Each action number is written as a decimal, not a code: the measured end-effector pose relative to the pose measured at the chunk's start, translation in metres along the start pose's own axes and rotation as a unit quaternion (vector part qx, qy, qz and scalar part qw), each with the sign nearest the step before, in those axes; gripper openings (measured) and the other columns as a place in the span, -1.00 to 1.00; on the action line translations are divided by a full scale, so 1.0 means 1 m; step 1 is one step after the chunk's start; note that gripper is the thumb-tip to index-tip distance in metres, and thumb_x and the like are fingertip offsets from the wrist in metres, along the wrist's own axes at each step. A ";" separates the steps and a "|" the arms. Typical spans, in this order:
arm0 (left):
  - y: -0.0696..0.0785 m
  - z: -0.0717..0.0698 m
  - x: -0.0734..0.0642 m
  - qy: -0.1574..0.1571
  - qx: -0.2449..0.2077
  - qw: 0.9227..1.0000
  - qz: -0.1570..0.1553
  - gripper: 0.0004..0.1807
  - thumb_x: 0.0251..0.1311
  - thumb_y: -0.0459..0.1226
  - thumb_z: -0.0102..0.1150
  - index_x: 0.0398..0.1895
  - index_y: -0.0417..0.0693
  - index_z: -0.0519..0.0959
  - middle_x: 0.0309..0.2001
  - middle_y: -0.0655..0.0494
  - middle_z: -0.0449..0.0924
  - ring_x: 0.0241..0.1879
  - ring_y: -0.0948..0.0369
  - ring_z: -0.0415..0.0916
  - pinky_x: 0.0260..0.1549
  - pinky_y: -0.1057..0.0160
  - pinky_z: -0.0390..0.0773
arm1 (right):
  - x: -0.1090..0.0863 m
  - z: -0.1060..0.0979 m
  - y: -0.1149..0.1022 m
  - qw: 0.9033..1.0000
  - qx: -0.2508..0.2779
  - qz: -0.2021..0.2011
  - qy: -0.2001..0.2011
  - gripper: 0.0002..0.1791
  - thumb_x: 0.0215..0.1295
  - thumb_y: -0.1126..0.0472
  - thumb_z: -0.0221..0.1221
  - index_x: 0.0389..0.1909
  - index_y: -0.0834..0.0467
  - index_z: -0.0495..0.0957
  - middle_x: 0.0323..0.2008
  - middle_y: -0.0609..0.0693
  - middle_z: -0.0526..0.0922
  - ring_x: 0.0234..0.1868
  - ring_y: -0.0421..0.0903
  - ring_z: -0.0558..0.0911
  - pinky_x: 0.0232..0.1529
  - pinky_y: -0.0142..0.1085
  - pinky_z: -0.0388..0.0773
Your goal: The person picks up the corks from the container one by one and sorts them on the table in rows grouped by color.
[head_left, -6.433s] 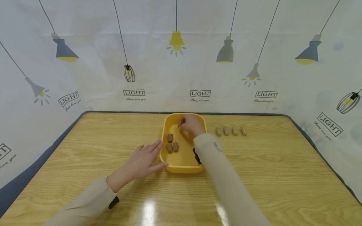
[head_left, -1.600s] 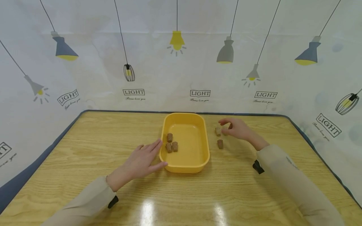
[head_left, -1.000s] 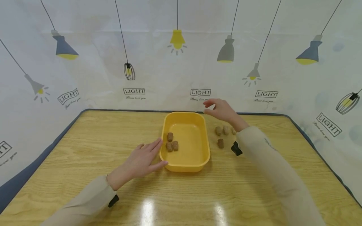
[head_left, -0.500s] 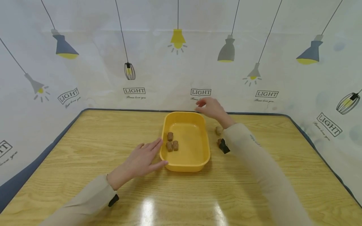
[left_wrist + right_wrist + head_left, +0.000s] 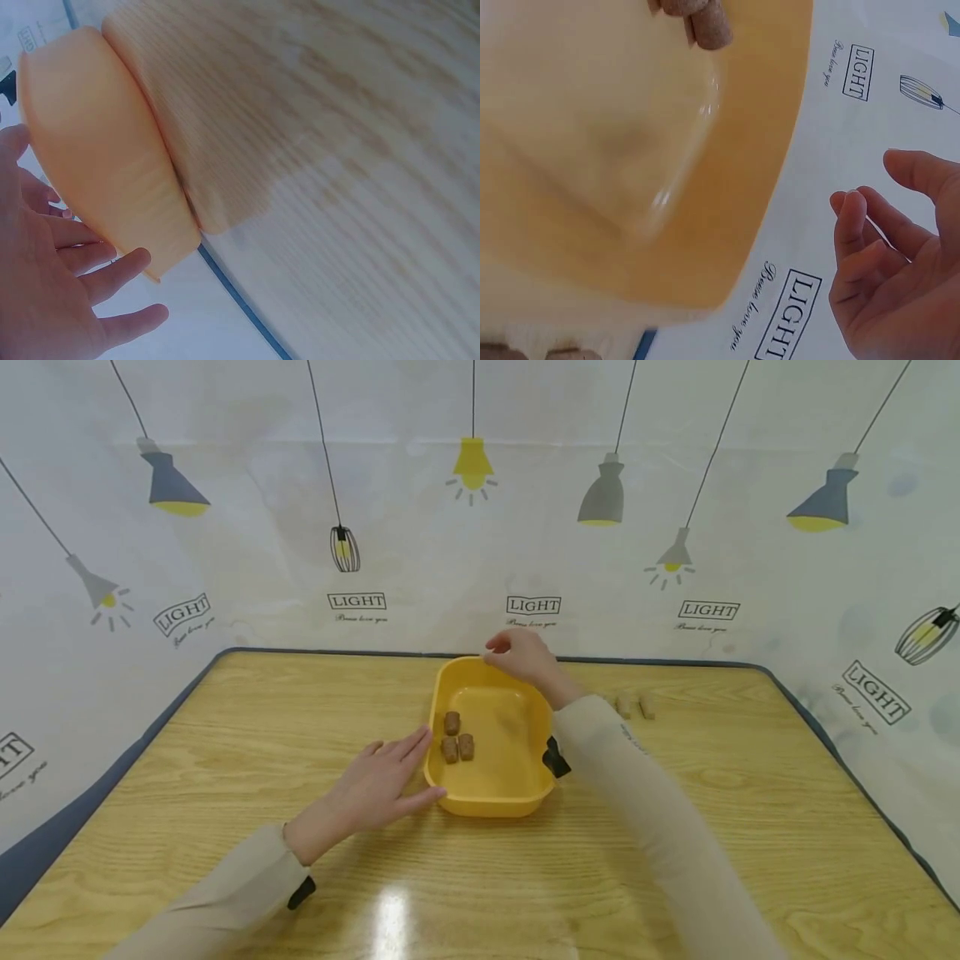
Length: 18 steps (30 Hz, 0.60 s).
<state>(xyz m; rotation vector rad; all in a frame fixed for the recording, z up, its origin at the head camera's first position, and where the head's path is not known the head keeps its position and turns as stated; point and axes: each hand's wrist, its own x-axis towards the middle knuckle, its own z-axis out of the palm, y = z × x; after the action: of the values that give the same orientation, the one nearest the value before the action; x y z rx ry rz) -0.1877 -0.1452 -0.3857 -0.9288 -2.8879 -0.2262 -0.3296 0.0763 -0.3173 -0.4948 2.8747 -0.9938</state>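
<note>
My left hand point(image 5: 375, 785) rests with straight, spread fingers against the left rim of a yellow plastic tray point(image 5: 491, 807). The left wrist view shows that hand's fingers point(image 5: 112, 277) along the tray's outer wall. Three brown cork stoppers lie inside near its left wall: one cork point(image 5: 452, 723) behind, a second cork point(image 5: 449, 749) and a third cork point(image 5: 466, 747) side by side. Above the tray's far rim hovers my right hand point(image 5: 525, 658); the right wrist view shows its thumb apart from loosely bent fingers point(image 5: 851, 225), nothing between them.
Right of the tray, two paler corks stand in view, one cork point(image 5: 624, 705) beside another cork point(image 5: 647, 705); my right sleeve point(image 5: 622, 777) covers the spot left of them. A patterned backdrop point(image 5: 420, 527) rises behind the wooden table point(image 5: 262, 718).
My right hand was inside the tray, then among the pale corks, and has since moved left, empty, to above the far rim. Its sleeve now hides corks right of the tray. My left hand stays put.
</note>
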 end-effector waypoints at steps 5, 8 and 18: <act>-0.001 0.001 0.000 0.000 -0.001 1.000 -0.001 -0.10 0.14 0.30 -0.39 0.31 -0.22 0.05 0.30 -0.05 0.02 0.21 0.08 0.09 0.05 -0.10 0.13 | 0.002 0.012 -0.002 1.000 0.022 -0.014 -0.017 -0.65 0.20 0.11 0.10 -0.06 0.23 0.49 -0.16 0.06 0.52 -0.15 -0.07 0.46 -0.14 -0.27 0.39; -0.001 0.001 0.000 -0.001 -0.001 1.000 -0.001 -0.10 0.14 0.30 -0.39 0.31 -0.22 0.05 0.30 -0.05 0.02 0.21 0.08 0.09 0.05 -0.10 0.13 | 0.001 0.019 -0.002 0.998 0.046 -0.028 -0.035 -0.64 0.19 0.15 0.11 -0.04 0.25 0.47 -0.17 0.08 0.51 -0.22 -0.06 0.49 -0.21 -0.29 0.44; -0.001 -0.001 0.000 0.003 0.002 1.000 0.003 -0.12 0.14 0.28 -0.32 0.30 -0.24 0.08 0.29 -0.06 0.04 0.20 0.07 0.12 0.03 -0.10 0.15 | 0.005 0.037 0.006 0.993 0.061 -0.033 -0.095 -0.57 0.15 0.18 0.16 0.04 0.25 0.42 -0.12 0.09 0.49 -0.28 -0.06 0.53 -0.28 -0.33 0.47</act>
<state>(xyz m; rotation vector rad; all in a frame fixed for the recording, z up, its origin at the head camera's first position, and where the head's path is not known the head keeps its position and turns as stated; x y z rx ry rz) -0.1877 -0.1460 -0.3852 -0.9335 -2.8790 -0.2225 -0.3302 0.0568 -0.3501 -0.6406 2.6293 -1.0616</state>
